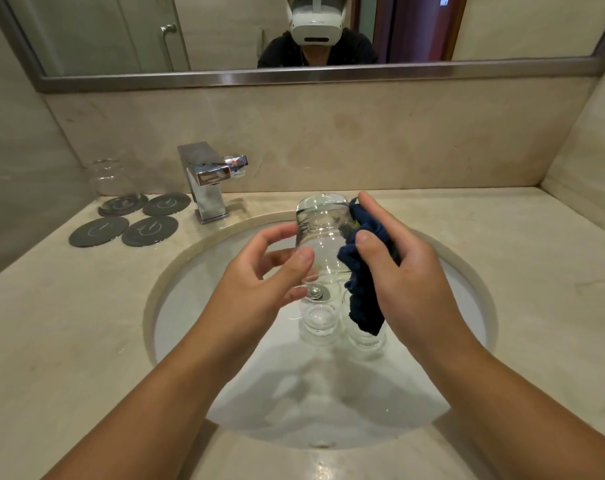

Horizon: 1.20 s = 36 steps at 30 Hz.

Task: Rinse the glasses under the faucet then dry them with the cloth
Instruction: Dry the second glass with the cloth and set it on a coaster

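Over the sink I hold a clear glass point(320, 233) upside down, its base pointing up. My left hand point(259, 271) grips its lower part, thumb in front and fingers behind. A dark blue cloth point(361, 282) is bunched in my right hand point(398, 268), which presses it against the glass's right side. Two more clear glasses stand in the white sink basin point(197, 306): one point(317, 320) below the held glass and another point(365, 336) partly hidden by the hanging cloth. The chrome faucet point(209, 178) stands at the back left, with no water running.
Several dark round coasters point(134, 220) lie on the beige counter at the left, and a clear glass point(112, 176) stands on the rear one in the corner. A mirror hangs above the backsplash. The counter point(536, 271) stretches to the right of the sink.
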{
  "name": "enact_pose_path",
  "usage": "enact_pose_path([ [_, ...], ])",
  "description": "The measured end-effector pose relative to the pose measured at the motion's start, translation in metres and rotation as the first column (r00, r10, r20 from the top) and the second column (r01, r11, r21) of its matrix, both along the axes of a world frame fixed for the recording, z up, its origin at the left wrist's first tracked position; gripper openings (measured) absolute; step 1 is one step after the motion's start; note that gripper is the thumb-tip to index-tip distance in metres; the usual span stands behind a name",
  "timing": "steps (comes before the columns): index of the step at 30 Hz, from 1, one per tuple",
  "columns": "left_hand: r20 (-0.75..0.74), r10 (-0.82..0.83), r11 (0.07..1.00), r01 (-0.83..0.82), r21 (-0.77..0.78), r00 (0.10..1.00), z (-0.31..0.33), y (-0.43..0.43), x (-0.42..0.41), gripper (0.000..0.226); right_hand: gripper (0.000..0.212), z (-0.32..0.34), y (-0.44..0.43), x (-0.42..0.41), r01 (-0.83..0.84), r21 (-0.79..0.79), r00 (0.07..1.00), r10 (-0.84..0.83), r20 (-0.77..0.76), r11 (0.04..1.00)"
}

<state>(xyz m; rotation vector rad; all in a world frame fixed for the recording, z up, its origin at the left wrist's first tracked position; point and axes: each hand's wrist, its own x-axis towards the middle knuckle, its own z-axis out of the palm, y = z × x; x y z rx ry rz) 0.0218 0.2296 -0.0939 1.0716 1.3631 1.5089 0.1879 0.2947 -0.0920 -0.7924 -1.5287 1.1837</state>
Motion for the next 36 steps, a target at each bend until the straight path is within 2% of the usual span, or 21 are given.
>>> enact_pose_path([
  [4,-0.012,0.023,1.000,-0.023,-0.005,1.000,0.000,0.000,0.002,0.057,0.047,-0.002,-0.001,-0.001,0.006,0.078,1.000,-0.008,0.027,0.997],
  [7,0.105,-0.031,1.000,0.031,0.003,0.994,0.002,0.000,0.002,0.057,0.045,-0.001,0.002,0.000,-0.028,-0.011,0.998,0.027,-0.059,1.000],
  [9,0.188,-0.088,0.996,0.093,-0.014,0.978,0.004,-0.001,0.002,0.065,0.047,0.002,0.004,0.000,-0.066,-0.087,0.991,0.055,-0.122,0.994],
  [11,0.186,-0.123,0.991,0.132,-0.036,0.975,0.006,-0.001,0.002,0.072,0.039,0.004,0.004,0.001,-0.081,-0.105,0.985,0.063,-0.161,0.991],
  [15,0.123,-0.067,0.997,0.071,-0.029,0.990,0.005,0.000,0.005,0.067,0.041,0.002,0.007,0.003,-0.027,-0.095,0.993,0.016,-0.115,0.995],
  [20,0.229,-0.041,0.999,0.048,-0.024,0.973,0.005,-0.001,0.004,0.055,0.043,-0.002,0.004,0.003,-0.003,0.045,1.000,0.004,-0.009,0.999],
  [23,0.166,-0.016,0.999,0.021,-0.029,0.986,0.004,-0.002,0.007,0.063,0.048,-0.002,0.000,0.001,-0.031,0.105,0.999,0.028,0.029,0.994],
  [25,0.155,0.002,1.000,-0.001,-0.006,0.988,0.004,-0.002,0.009,0.063,0.046,-0.002,0.002,0.000,-0.046,0.091,0.999,0.045,0.005,0.995],
  [27,0.187,-0.029,1.000,0.026,0.018,0.982,0.003,-0.001,0.009,0.059,0.045,-0.001,0.005,0.001,-0.058,0.039,0.998,0.060,-0.035,0.998],
  [31,0.242,-0.127,0.992,0.125,0.024,0.962,0.004,-0.002,0.005,0.069,0.040,0.002,0.007,0.004,-0.121,-0.083,0.984,0.109,-0.140,0.989],
  [36,0.069,-0.052,0.998,0.050,0.037,0.996,0.003,0.001,0.007,0.050,0.043,0.002,0.007,0.005,-0.047,-0.063,0.993,0.040,-0.110,0.997],
])
